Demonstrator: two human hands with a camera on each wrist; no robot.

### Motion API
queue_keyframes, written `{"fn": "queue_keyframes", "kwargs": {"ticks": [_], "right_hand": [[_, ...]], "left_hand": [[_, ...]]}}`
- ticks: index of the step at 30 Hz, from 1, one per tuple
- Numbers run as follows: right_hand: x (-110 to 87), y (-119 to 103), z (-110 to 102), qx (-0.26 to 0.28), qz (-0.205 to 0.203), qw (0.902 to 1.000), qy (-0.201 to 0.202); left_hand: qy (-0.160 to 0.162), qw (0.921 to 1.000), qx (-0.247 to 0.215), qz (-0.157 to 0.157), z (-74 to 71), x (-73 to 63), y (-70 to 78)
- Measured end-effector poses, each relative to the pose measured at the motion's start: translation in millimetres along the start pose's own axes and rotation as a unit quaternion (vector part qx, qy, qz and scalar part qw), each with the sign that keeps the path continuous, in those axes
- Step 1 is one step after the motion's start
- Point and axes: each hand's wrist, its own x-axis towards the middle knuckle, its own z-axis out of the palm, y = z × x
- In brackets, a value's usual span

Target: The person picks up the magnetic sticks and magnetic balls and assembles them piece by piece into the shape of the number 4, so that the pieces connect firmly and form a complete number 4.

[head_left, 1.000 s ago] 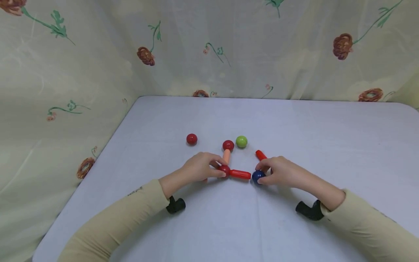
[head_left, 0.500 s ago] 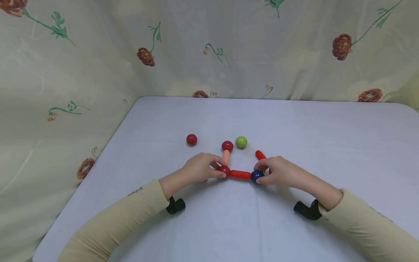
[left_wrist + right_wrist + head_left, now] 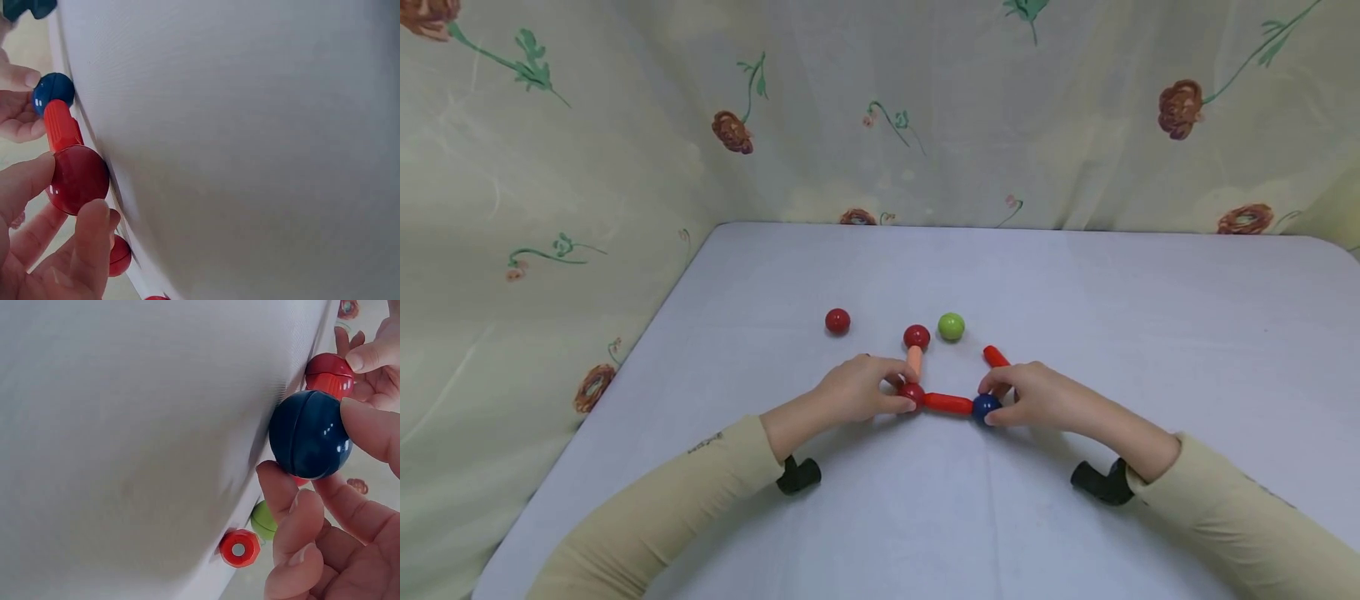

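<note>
"Head view?"
"A red ball [image 3: 912, 394] is pinched by the left hand [image 3: 859, 390]; toward three o'clock, a red stick [image 3: 948, 404] is met by a blue ball [image 3: 985, 408], pinched by the right hand [image 3: 1036, 396]."
"Left wrist?"
"The blue ball is seen toward the red's eleven o'clock."
"Right wrist?"
"A green ball [image 3: 263, 520] is seen at the blue's seven."
</note>
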Motion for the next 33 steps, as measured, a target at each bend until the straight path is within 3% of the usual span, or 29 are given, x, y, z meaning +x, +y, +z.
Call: {"fn": "queue_keyframes", "kwargs": {"ticks": [4,12,21,33], "right_hand": [[-2.2,2.0,-5.8,-0.001,-0.005,1.0,0.003],[6.1,14.6,-33.6,-0.018,0.001,0.9978,0.064],[33.4,24.3,-28.8,-0.042,0.073,0.9964,0.009],[38.9,18.8,-24.9,-0.034,0.114,0.9928,0.005]], "left_hand": [[0.003,0.9999,0.008,0.011,0.1,-0.9,-0.7],[0.005,0.9999,-0.001,0.014,-0.6,-1.8,0.1],[0.002,0.9998,0.001,0.02,0.1,-1.4,-1.4],[-0.001,0.9998,-0.002,0.022,-1.9,-2.0,-2.3]]}}
